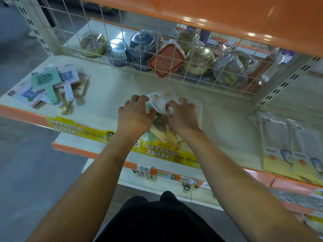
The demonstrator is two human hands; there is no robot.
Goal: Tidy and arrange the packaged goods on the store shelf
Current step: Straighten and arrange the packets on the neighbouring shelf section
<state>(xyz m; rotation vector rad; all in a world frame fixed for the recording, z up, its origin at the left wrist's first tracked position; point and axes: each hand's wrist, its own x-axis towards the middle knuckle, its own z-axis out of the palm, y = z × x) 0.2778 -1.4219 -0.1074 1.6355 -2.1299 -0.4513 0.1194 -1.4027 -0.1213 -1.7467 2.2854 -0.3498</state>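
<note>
- Head view: both my hands sit together over a pile of flat packaged goods (161,102) at the middle of the cream shelf (111,88), near its front edge.
- My left hand (135,113) has its fingers curled over the left edge of the top white packet, gripping it; the thumb points toward my other hand.
- My right hand (182,116) pinches the same packet from the right, fingertips bent down onto its pale plastic face, just beside my left thumb.
- Below my wrists, the handles of the pile (158,132), yellow and green, fan out toward the shelf lip, touching one another.
- Far to the left of my left hand lies a loose heap of similar carded items (47,84), green, pink and blue cards overlapping at odd angles.
- To the right of my right hand, well apart, two clear-fronted packets with yellow cards (290,145) lie side by side.
- Beyond my fingertips stands a wire mesh divider (122,48); behind it are wrapped pots and jars (145,48) and an orange square lid (167,61), leaning tilted against the mesh.
- Beneath my forearms, yellow printed strips (162,152) run along the orange shelf front, with a handwritten price tag (144,168) under them.
</note>
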